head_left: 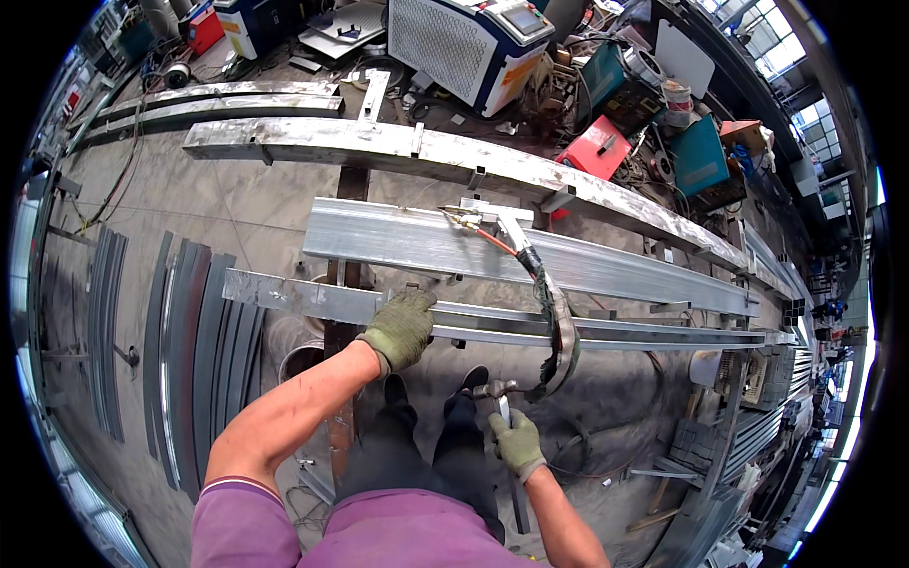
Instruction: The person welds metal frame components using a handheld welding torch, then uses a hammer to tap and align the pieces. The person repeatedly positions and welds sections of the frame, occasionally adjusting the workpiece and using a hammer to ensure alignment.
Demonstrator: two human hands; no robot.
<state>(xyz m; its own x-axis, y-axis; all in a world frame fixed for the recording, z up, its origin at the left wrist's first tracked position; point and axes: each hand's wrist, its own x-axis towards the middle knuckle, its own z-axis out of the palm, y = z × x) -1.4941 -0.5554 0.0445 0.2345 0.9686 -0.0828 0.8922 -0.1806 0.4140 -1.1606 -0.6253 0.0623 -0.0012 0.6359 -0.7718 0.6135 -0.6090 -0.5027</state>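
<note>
My left hand, in a green work glove, is curled over a narrow grey steel bar at its left part. The undersides of its fingers are hidden. My right hand, gloved alike, grips the handle of a hammer, its metal head raised a little short of the bar. Behind the bar lies a wide galvanised steel beam. Across that beam rests a torch with a brass-coloured tip, and its dark wrapped cable hangs over the bar toward the floor.
A long pale beam with short brackets runs behind. Steel lengths lie on the floor at left. Beyond stand a perforated machine cabinet, a red box and teal units. Stacked metal pieces are at right.
</note>
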